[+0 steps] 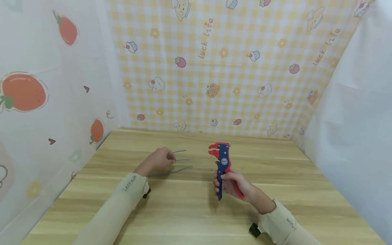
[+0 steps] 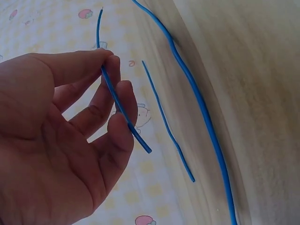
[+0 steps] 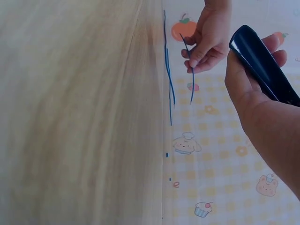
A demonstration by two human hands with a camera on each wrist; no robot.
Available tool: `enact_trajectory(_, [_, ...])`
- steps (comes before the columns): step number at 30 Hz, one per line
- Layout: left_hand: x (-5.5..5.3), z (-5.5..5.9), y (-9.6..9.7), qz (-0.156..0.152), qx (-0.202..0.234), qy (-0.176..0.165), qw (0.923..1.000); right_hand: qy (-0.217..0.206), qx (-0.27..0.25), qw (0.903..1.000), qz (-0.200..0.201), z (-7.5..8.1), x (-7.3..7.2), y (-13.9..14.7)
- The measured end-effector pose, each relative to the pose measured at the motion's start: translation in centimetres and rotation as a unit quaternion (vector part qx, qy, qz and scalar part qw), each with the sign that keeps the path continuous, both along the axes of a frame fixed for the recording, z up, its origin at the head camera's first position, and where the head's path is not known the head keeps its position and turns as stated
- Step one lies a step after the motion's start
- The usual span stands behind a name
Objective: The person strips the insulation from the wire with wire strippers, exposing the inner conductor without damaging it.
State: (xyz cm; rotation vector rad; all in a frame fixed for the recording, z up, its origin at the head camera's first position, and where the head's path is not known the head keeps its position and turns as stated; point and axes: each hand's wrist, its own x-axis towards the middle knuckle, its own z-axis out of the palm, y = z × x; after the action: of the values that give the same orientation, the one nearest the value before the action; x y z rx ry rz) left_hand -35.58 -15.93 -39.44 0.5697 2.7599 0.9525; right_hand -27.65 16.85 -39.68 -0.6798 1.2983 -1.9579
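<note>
Between thumb and fingertips, my left hand (image 1: 160,158) pinches a short blue wire (image 2: 121,108), whose upper tip looks thin and bare in the left wrist view. Two more blue wires lie on the table near that hand: a thin-looking one (image 2: 163,117) and another (image 2: 202,101) closer to the left wrist camera. My right hand (image 1: 238,184) grips a wire stripper (image 1: 224,158) with red and dark blue handles, held upright with its head pointing away from me. The stripper's notched red mouth faces left, toward the wires, with nothing in it.
A wood-grain table (image 1: 190,217) spreads under both hands. Small blue bits (image 3: 167,154) lie on it in the right wrist view. A yellow checked cloth (image 1: 196,75) hangs along the back edge, with white sheeting (image 1: 352,112) at the right and a fruit-printed sheet (image 1: 76,78) at the left.
</note>
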Motion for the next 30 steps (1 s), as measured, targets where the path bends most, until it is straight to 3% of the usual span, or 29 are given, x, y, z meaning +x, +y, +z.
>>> enact_trajectory(6, [-0.1, -0.5, -0.3, 0.005, -0.006, -0.005, 1.0000, 0.000, -0.012, 0.9998, 0.015, 0.0, 0.2, -0.1])
enact_trajectory(14, [-0.3, -0.4, 0.1, 0.003, -0.024, -0.008, 0.9997, 0.002, -0.013, 0.9994, 0.033, 0.2, 0.3, -0.2])
enact_trajectory(30, [-1.3, -0.9, 0.9, 0.033, -0.106, 0.006, 0.9938, 0.003, -0.020, 0.9985, 0.051, 0.2, 0.3, -0.2])
